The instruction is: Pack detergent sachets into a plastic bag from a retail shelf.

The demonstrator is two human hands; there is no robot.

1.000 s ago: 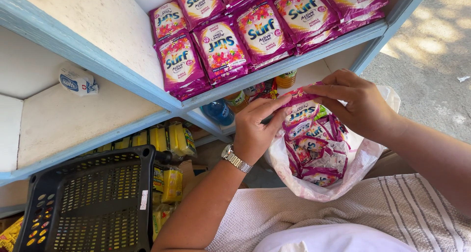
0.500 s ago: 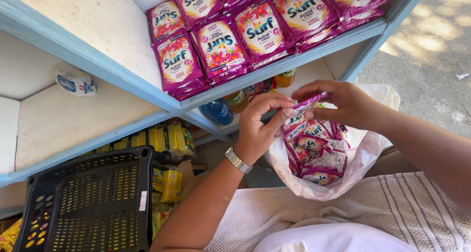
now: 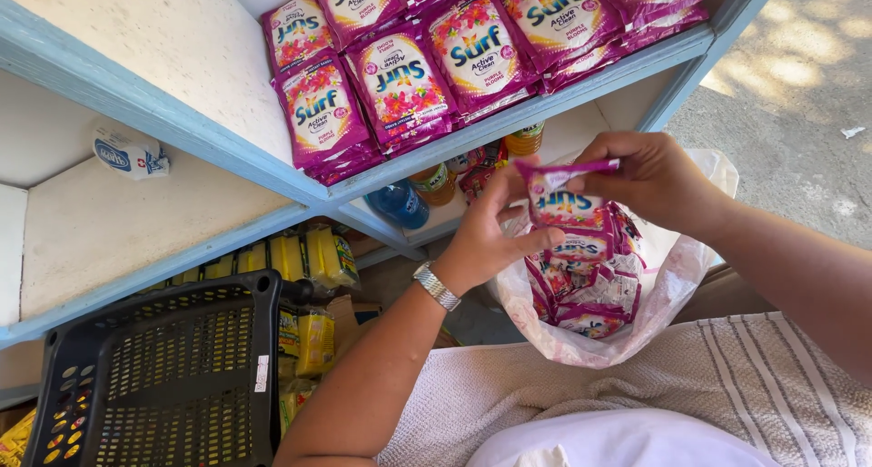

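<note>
Both hands up over a clear plastic bag (image 3: 677, 276) that sits on a striped towel (image 3: 727, 385) in the person's lap. Right hand (image 3: 649, 181) pinches the top edge of a small pink detergent sachet (image 3: 559, 194) between thumb and fingers, closed on it, sachet lifted just above the bag mouth. Left hand (image 3: 490, 235), with a metal wristwatch (image 3: 436, 287) on the wrist, is curled around the lower part of the same sachet, thumb across its front, fingers behind. More pink sachets (image 3: 590, 285) fill the bag below, touching each other. Light blue shelf (image 3: 509, 122) above and behind the hands carries rows of larger pink detergent packs (image 3: 400, 76), lying flat and overlapping. Lower shelf board to the left has a small white and blue packet (image 3: 127, 154), alone. Black plastic crate (image 3: 154, 376) bottom left, yellow packs (image 3: 313, 258) just beside it. Bottles (image 3: 400, 202) partly hidden under the shelf edge.
</note>
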